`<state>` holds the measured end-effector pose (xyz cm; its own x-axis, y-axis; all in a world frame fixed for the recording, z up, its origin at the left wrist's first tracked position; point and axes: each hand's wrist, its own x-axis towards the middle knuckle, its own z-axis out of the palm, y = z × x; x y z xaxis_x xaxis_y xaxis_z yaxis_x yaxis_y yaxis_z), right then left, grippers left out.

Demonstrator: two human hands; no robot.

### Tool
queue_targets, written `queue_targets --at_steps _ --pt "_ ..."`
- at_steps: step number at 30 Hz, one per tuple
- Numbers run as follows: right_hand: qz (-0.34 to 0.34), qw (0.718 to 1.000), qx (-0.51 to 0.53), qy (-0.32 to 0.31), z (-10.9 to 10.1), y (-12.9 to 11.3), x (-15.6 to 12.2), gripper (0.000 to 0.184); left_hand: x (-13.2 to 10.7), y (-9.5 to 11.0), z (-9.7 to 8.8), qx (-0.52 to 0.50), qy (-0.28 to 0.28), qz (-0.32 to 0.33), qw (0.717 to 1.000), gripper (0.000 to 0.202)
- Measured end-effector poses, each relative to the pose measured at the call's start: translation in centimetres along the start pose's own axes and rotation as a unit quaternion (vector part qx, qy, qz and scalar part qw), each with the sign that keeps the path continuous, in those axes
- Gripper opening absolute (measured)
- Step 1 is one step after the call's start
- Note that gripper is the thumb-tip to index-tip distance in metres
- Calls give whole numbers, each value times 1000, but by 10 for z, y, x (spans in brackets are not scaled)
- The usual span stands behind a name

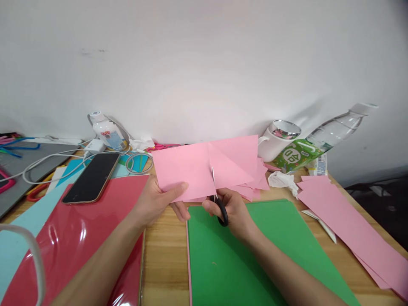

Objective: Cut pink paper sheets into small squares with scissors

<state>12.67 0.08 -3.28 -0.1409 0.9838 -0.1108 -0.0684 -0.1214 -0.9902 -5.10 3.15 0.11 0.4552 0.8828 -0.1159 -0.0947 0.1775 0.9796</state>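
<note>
A sheet of pink paper (pixel 181 170) is held up above the table, pinched at its lower left between the thumb and fingers of my left hand (pixel 162 199). My right hand (pixel 231 208) grips black-handled scissors (pixel 222 210), fingers in the loops. The scissor blades point up into the paper near its middle, where a cut runs up from the lower edge. To the right of the cut, a flap of the paper is bent. Below both hands lies a green sheet (pixel 255 255) on the wooden table (pixel 165 263).
A phone (pixel 92 176) rests on a red plastic-wrapped pack (pixel 83 238) at left, near white cables and a small bottle (pixel 108 131). At right stand a white mug (pixel 274 140), a green packet (pixel 296 155) and a leaning water bottle (pixel 338 127). Pink strips (pixel 350 229) lie along the right edge.
</note>
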Motion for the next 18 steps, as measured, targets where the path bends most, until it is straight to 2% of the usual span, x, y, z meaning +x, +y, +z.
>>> queue_targets --at_steps 18 --pt "21 1000 -5 16 0 -2 0 35 0 0 0 -8 -2 6 1000 20"
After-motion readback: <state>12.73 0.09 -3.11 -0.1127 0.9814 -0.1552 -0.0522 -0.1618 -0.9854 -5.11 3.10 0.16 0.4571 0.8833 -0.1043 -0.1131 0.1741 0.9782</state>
